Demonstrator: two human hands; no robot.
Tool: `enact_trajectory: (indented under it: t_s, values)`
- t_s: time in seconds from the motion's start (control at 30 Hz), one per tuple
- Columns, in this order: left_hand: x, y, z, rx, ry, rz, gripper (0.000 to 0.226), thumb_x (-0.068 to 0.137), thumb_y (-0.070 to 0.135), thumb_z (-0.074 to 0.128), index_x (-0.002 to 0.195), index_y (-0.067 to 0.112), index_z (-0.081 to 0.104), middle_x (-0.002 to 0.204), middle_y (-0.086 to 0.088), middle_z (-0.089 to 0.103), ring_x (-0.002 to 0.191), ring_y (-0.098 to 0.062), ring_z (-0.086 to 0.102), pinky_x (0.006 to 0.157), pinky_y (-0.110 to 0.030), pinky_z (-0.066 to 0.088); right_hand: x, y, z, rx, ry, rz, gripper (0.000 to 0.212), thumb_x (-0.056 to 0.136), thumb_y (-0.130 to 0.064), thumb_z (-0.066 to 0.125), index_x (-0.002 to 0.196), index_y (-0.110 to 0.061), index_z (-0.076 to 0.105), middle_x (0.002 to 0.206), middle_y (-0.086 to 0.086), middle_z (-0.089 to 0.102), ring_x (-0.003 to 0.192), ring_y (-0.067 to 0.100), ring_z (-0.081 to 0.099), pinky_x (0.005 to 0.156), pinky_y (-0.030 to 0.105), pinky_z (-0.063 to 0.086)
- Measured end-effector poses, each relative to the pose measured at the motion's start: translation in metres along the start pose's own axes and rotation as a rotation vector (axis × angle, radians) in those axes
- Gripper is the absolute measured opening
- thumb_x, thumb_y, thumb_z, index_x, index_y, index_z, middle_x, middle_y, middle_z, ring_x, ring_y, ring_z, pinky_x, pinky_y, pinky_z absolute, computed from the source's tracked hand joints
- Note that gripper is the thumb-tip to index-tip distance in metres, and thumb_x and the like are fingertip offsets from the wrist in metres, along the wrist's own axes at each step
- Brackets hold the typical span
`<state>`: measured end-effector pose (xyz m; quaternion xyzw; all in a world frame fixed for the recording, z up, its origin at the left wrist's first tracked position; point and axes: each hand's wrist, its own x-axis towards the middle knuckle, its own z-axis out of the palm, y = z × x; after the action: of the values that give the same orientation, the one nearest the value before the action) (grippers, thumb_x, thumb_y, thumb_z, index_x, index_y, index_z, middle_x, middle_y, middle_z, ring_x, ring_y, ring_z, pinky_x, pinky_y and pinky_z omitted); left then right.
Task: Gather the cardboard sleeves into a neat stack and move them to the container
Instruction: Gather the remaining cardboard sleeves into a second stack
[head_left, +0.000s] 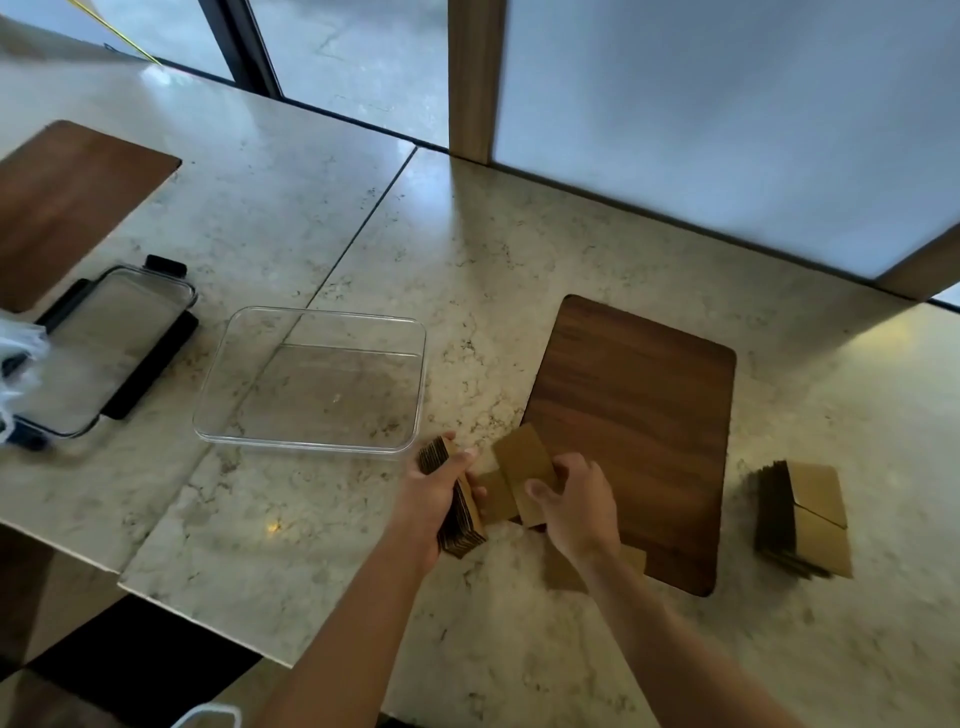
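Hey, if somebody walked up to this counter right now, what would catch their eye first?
Probably the two hands at the near middle: the left hand grips a stack of cardboard sleeves while the right hand reaches onto loose sleeves beside it. Just beyond to the left sits an empty clear container, and another sleeve pile lies far right.

The counter (311, 218) is pale veined stone, polished and glossy. The mat (634, 431) looks like dark, matt wood grain. The container (311, 441) is clear, shiny plastic; its lid (98, 353) has black plastic clips. The sleeves (524, 462) are brown, matt cardboard with ridged edges.
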<state>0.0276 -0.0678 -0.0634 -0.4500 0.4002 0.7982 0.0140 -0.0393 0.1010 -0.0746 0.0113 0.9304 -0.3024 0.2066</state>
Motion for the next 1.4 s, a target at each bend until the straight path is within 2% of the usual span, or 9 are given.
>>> enact_trajectory:
  t_s: [0.13,0.37,0.6,0.83,0.93,1.03,1.13,1.27,1.4]
  values:
    - [-0.002,-0.001,0.007,0.016,-0.009,0.004,0.038,0.091,0.016,0.081,0.124,0.024,0.064,0.095,-0.022,0.070,0.072,-0.034,0.072,0.083,-0.063,0.060,0.006,0.007,-0.024,0.238,-0.015,0.137,0.014,0.097,-0.034,0.066,0.088,-0.024,0.062,0.096,0.000,0.069,0.080,0.010,0.061,0.070,0.031,0.052]
    - [-0.013,-0.001,0.033,0.136,-0.265,-0.023,0.069,0.073,0.030,0.089,0.133,0.007,0.063,0.115,-0.032,0.075,0.089,-0.041,0.078,0.068,-0.048,0.066,-0.017,-0.012,-0.050,0.778,-0.101,0.179,0.017,0.102,-0.026,0.061,0.096,-0.019,0.075,0.085,-0.001,0.078,0.077,0.014,0.076,0.057,0.025,0.060]
    - [-0.007,-0.001,0.025,0.086,-0.210,-0.106,0.049,0.088,-0.004,0.067,0.135,0.008,0.061,0.111,-0.026,0.078,0.083,-0.035,0.080,0.061,-0.044,0.064,-0.012,-0.010,-0.034,0.217,0.101,-0.060,0.018,0.102,-0.031,0.059,0.111,-0.032,0.075,0.110,-0.009,0.065,0.091,-0.003,0.058,0.076,0.007,0.042]
    - [-0.018,0.002,-0.019,0.105,-0.192,0.087,0.079,0.066,0.008,0.089,0.132,0.043,0.064,0.113,-0.022,0.069,0.096,-0.039,0.069,0.083,-0.061,0.060,0.009,-0.014,-0.003,-0.481,-0.348,-0.509,0.073,0.088,-0.038,0.070,0.150,-0.049,0.033,0.164,-0.005,0.011,0.149,0.032,0.003,0.120,0.054,0.014]
    - [-0.023,0.003,-0.028,0.021,-0.191,0.056,0.078,0.064,0.012,0.092,0.132,0.036,0.063,0.102,-0.019,0.068,0.083,-0.035,0.069,0.073,-0.051,0.061,0.025,-0.015,-0.009,-0.559,-0.284,-0.538,0.062,0.080,-0.043,0.076,0.137,-0.040,0.051,0.154,-0.003,0.035,0.144,0.028,0.019,0.115,0.048,0.021]
    - [-0.025,0.002,-0.029,-0.122,-0.172,0.028,0.076,0.068,0.018,0.096,0.135,0.024,0.061,0.092,-0.019,0.070,0.076,-0.033,0.071,0.069,-0.050,0.064,0.029,-0.002,-0.024,-0.380,-0.167,-0.397,0.034,0.082,-0.043,0.076,0.106,-0.032,0.055,0.109,-0.010,0.063,0.106,0.017,0.057,0.091,0.035,0.044]
    - [-0.019,0.000,-0.022,-0.193,-0.164,0.002,0.063,0.076,0.022,0.086,0.133,0.019,0.062,0.094,-0.019,0.074,0.080,-0.033,0.074,0.069,-0.049,0.065,0.028,0.009,-0.039,0.113,-0.095,-0.015,0.016,0.092,-0.037,0.072,0.093,-0.030,0.057,0.096,-0.006,0.068,0.079,0.008,0.063,0.061,0.026,0.052]
    - [-0.012,-0.006,0.002,-0.118,-0.195,-0.045,0.056,0.079,0.017,0.083,0.131,0.022,0.064,0.103,-0.022,0.077,0.084,-0.037,0.078,0.067,-0.051,0.066,0.013,0.003,-0.043,0.636,-0.052,0.285,0.012,0.097,-0.037,0.066,0.098,-0.025,0.068,0.103,0.002,0.069,0.092,0.019,0.066,0.077,0.040,0.060]
    - [-0.009,-0.013,0.034,0.101,-0.218,-0.053,0.049,0.073,0.018,0.090,0.117,0.033,0.074,0.110,-0.022,0.079,0.086,-0.040,0.079,0.063,-0.046,0.064,-0.020,-0.005,-0.017,0.612,-0.062,0.213,0.014,0.098,-0.033,0.064,0.091,-0.023,0.068,0.091,-0.003,0.070,0.087,0.018,0.067,0.070,0.028,0.054]
